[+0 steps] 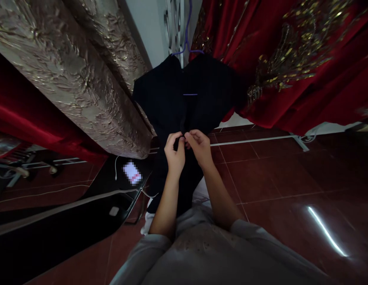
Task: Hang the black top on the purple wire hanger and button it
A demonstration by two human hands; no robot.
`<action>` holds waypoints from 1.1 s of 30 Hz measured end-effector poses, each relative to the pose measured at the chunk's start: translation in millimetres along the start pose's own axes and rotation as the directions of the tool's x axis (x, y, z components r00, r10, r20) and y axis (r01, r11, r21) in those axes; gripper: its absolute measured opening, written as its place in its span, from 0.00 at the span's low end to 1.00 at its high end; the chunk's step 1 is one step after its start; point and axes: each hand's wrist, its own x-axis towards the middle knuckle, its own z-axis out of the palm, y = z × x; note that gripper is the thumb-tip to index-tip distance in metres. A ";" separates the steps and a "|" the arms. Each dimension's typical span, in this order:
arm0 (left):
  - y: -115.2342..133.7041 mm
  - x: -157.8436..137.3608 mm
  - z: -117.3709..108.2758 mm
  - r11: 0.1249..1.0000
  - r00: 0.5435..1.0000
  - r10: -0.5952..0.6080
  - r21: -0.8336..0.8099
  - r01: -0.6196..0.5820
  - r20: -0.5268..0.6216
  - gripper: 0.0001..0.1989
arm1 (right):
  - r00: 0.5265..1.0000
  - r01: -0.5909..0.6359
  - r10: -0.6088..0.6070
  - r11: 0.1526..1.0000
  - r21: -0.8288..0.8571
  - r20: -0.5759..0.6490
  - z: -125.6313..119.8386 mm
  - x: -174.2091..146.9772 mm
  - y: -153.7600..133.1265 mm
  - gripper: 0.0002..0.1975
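Observation:
A dark short-sleeved shirt hangs in front of me from a purple wire hanger, and the hanger's lower bar shows through the open neck. My left hand pinches the shirt's front edge at mid-height, thumb against fingers. Close beside it, almost touching, my right hand pinches the same front edge with thumb and forefinger. The fingertips meet over the front opening. Any button between them is too small and dark to make out. The lower part of the shirt falls behind my forearms.
Beige embossed fabric hangs on the left, red cloth with gold sequins on the right. A black table at the left bears a blurred phone-like item and a white cable. A white metal rail crosses low over red floor tiles.

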 end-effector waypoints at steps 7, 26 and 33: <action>9.1 3.9 -4.6 0.999 0.999 0.007 0.043 -0.009 0.042 0.07 | 0.991 0.010 -0.007 1.000 -0.020 0.130 -3.0 -7.7 -15.8 0.17; -8.6 1.0 -20.8 0.996 0.962 -0.080 0.059 0.067 0.261 0.07 | 0.971 -0.181 0.181 0.983 -0.014 0.156 -6.9 -8.0 -18.5 0.14; -29.3 0.2 -5.5 0.987 0.991 -0.084 0.142 0.069 0.105 0.02 | 0.994 -0.077 0.070 0.994 0.082 0.086 8.3 55.5 -50.3 0.11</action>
